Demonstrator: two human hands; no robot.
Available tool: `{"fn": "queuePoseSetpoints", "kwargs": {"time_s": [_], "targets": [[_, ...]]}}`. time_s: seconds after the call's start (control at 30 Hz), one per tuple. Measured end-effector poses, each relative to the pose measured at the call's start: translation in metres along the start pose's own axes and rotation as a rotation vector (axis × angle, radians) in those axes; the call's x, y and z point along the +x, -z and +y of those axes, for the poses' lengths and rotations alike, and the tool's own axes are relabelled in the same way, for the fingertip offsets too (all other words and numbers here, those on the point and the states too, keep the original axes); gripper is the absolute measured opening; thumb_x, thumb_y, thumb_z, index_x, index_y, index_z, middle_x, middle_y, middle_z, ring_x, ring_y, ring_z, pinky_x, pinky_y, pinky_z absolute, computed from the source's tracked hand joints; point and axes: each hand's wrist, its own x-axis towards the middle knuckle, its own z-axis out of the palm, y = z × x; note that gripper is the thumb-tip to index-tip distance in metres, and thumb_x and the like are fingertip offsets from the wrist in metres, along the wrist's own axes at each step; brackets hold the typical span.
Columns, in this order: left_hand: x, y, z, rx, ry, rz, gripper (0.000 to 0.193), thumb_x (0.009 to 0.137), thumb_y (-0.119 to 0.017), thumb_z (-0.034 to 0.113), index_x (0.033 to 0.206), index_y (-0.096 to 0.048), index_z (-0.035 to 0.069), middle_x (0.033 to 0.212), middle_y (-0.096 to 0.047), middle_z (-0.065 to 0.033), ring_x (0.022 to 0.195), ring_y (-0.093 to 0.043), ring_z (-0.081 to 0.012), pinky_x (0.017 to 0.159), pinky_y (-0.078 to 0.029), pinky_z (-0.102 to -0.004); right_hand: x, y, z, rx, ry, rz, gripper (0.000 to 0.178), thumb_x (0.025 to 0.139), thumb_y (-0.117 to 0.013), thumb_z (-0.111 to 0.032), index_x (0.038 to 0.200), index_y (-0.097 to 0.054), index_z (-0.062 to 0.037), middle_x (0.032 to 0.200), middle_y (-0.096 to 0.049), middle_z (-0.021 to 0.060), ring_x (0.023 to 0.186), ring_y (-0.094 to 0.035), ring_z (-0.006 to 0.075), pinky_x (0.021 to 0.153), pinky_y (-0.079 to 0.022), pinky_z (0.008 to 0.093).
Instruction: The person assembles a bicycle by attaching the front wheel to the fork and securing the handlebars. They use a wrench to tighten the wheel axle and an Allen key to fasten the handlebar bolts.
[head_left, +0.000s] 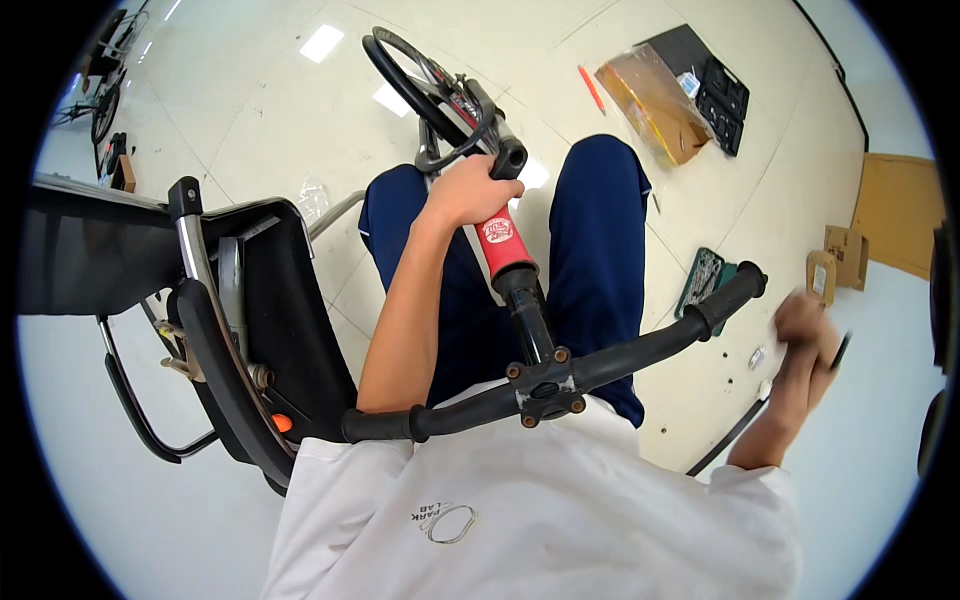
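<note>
A small bicycle frame lies between my knees, its red tube (499, 238) pointing toward me. My left hand (468, 190) is closed round the frame just beyond the red section, beside an open black tube end (511, 156). Nearer me, a black stem clamp (546, 388) with several rusty bolts carries a black handlebar (640, 358), which crosses in front of my shirt. Out past its right grip (738, 292), my right hand (806, 335) is raised and blurred, with fingers curled. A thin dark piece (843, 350) sticks out beside it; its kind is unclear.
A black chair (285, 300) stands close on my left, with an orange-ended item (282, 423) and metal parts on it. To the right are a green tool case (697, 282), a cardboard box (660, 105), an open black case (722, 100) and a red stick-like item (592, 88).
</note>
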Motion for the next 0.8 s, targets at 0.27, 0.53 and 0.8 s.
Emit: {"fn": "queuePoseSetpoints", "kwargs": {"time_s": [0.27, 0.53, 0.8], "targets": [[-0.021, -0.003, 0.003, -0.072, 0.042, 0.2, 0.073, 0.092, -0.038, 0.066, 0.105, -0.071, 0.002, 0.101, -0.07, -0.0201, 0.1, -0.065, -0.0355, 0.089, -0.048, -0.0403, 0.086, -0.031, 0.017, -0.387, 0.335, -0.332, 0.016, 0.08, -0.061, -0.014, 0.069, -0.058, -0.0029, 0.064, -0.054, 0.0072, 0.065, -0.049, 0.025, 0.064, -0.038, 0.0355], [-0.021, 0.02, 0.011, 0.036, -0.021, -0.091, 0.07, 0.097, -0.038, 0.06, 0.104, -0.069, -0.002, 0.099, -0.068, -0.0243, 0.096, -0.065, -0.0381, 0.086, -0.049, -0.0403, 0.027, -0.038, 0.073, -0.236, 0.118, -0.534, 0.021, 0.077, -0.056, -0.018, 0.061, -0.053, -0.005, 0.054, -0.048, 0.0111, 0.053, -0.048, 0.0327, 0.059, -0.036, 0.0392], [-0.031, -0.029, -0.061, -0.102, -0.544, 0.708, 0.025, 0.093, -0.056, 0.023, 0.101, -0.07, 0.004, 0.085, -0.069, -0.0169, 0.079, -0.065, -0.0346, 0.074, -0.05, -0.0396, 0.011, -0.055, 0.078, -0.105, 0.109, -0.43, 0.024, 0.078, -0.061, -0.015, 0.058, -0.054, -0.005, 0.053, -0.05, 0.0097, 0.05, -0.047, 0.0309, 0.057, -0.035, 0.0386]]}}
